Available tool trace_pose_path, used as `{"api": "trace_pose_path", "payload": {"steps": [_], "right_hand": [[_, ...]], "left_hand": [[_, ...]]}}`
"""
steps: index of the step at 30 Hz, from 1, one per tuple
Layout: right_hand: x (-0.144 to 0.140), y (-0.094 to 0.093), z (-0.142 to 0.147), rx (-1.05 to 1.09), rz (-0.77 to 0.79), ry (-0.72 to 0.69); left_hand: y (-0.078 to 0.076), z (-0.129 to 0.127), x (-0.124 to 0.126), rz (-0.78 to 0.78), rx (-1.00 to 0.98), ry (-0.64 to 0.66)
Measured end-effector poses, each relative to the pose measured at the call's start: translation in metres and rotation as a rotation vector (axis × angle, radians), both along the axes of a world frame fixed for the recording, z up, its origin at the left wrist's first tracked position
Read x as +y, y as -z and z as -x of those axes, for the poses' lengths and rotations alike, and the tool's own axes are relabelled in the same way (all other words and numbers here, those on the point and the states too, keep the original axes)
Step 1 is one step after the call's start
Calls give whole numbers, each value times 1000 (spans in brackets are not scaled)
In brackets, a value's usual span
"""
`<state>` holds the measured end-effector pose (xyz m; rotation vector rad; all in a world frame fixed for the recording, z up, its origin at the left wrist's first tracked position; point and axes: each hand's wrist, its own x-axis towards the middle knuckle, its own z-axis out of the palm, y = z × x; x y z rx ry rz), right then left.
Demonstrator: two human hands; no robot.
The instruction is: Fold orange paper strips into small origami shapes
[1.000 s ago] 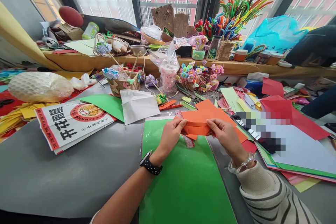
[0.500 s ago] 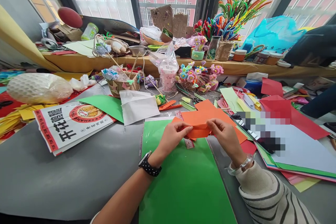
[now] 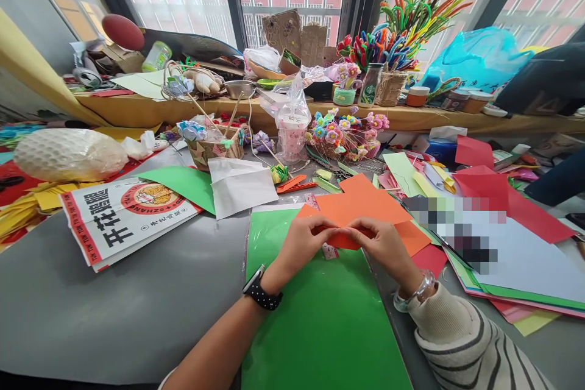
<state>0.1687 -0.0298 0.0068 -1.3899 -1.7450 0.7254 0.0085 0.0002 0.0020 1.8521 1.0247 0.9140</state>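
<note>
Between my two hands is a small folded piece of orange paper (image 3: 346, 240), held over the far part of a green sheet (image 3: 315, 317). My left hand (image 3: 307, 240) pinches its left side, thumb toward the middle. With thumb and fingers closed, my right hand (image 3: 382, 245) grips the right side. Both thumb tips meet at the paper's near fold, and the fingers hide much of it. Behind lie larger orange sheets (image 3: 361, 195). A pink patterned strip (image 3: 329, 251) shows partly under the held paper.
A printed paper bag (image 3: 123, 219) and a white paper piece (image 3: 244, 189) lie to the left. On the right are a phone (image 3: 450, 247) and stacked coloured paper (image 3: 525, 256). Crocheted flowers (image 3: 338, 134), a cup in plastic (image 3: 292, 134) and a basket (image 3: 214, 149) stand behind.
My hands have come closer together, their thumbs now meeting at the middle of the orange paper. The hands have dropped slightly toward me, and the paper's near edge with them.
</note>
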Motion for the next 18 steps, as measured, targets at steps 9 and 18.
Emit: {"api": "trace_pose_path", "payload": {"steps": [9,18], "right_hand": [[0,-2,0,-146,-93,-28],[4,-4,-12,-46,-37,174]], "left_hand": [[-3,1,1,59,-17,59],[-6,4,3,1,52,-46]]}}
